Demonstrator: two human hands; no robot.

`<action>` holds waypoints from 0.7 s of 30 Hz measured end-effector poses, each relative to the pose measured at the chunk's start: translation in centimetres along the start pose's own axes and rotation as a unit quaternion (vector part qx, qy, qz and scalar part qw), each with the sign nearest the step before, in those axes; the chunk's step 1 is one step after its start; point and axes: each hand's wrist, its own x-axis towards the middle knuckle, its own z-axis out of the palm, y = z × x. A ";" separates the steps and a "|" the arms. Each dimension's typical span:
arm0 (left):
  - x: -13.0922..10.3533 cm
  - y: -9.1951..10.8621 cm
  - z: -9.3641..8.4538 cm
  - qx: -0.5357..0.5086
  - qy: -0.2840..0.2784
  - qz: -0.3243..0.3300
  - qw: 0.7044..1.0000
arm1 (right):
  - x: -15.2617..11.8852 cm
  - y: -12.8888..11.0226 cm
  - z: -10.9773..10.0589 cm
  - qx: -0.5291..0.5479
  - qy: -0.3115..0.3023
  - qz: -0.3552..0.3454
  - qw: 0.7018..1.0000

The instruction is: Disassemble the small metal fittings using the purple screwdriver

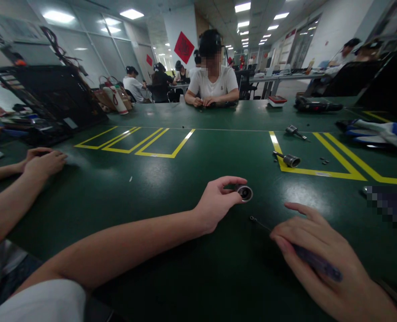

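My left hand (220, 197) pinches a small cup-shaped metal part (245, 193) between thumb and fingers, its open round end turned towards me. To the right, my right hand (319, 255) grips a screwdriver (315, 262) with a translucent purple handle, its index finger stretched out. The thin shaft points left, and a tiny ring-like piece (252, 218) shows at its tip, below the cup-shaped part and apart from it. Farther off, a similar metal cup with a shank (290, 160) lies on the yellow tape, with another cup-and-shank piece (294, 130) behind it.
Several tiny dark bits (324, 161) lie inside the taped area on the green table (171, 188). Blue-and-white gloves (376, 134) and a black power tool (315, 104) are at the right. A person's hands (45, 161) rest at the left; another person (213, 85) sits opposite.
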 end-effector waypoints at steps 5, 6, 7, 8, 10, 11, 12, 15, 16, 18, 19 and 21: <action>-0.1 0.1 0.0 0.005 -0.012 0.001 1.000 | -0.5 0.1 0.0 -0.018 0.047 -0.036 0.998; -0.1 0.1 0.0 0.003 -0.016 0.002 1.000 | -0.5 0.1 0.0 -0.026 0.055 -0.043 0.997; -0.2 0.1 0.1 -0.001 -0.018 0.003 1.000 | -0.5 0.2 0.1 -0.034 0.055 -0.047 0.997; -0.3 0.1 0.2 -0.006 -0.018 0.003 1.000 | -0.4 0.2 0.1 -0.042 0.051 -0.050 0.997; -0.4 0.2 0.4 -0.016 -0.016 0.003 1.000 | -0.3 0.2 0.3 -0.053 0.041 -0.053 0.996; -0.5 0.3 0.6 -0.020 -0.015 0.003 1.000 | -0.2 0.2 0.4 -0.058 0.039 -0.055 0.996; -0.6 0.3 0.6 -0.022 -0.015 0.003 1.000 | -0.2 0.3 0.4 -0.062 0.038 -0.057 0.996; -0.7 0.5 0.8 -0.019 -0.022 0.006 1.000 | 0.0 0.2 0.4 -0.079 0.040 -0.059 0.994; -0.8 0.5 0.8 -0.016 -0.024 0.008 1.000 | 0.0 0.1 0.4 -0.085 0.040 -0.062 0.994; -0.8 0.4 0.8 -0.006 -0.030 0.011 0.999 | 0.2 0.0 0.4 -0.099 0.043 -0.074 0.991; -0.9 0.4 0.8 0.000 -0.034 0.013 0.999 | 0.2 0.0 0.4 -0.107 0.045 -0.080 0.990; -0.9 0.2 0.7 0.006 -0.040 0.020 0.999 | 0.3 0.0 0.5 -0.119 0.049 -0.088 0.988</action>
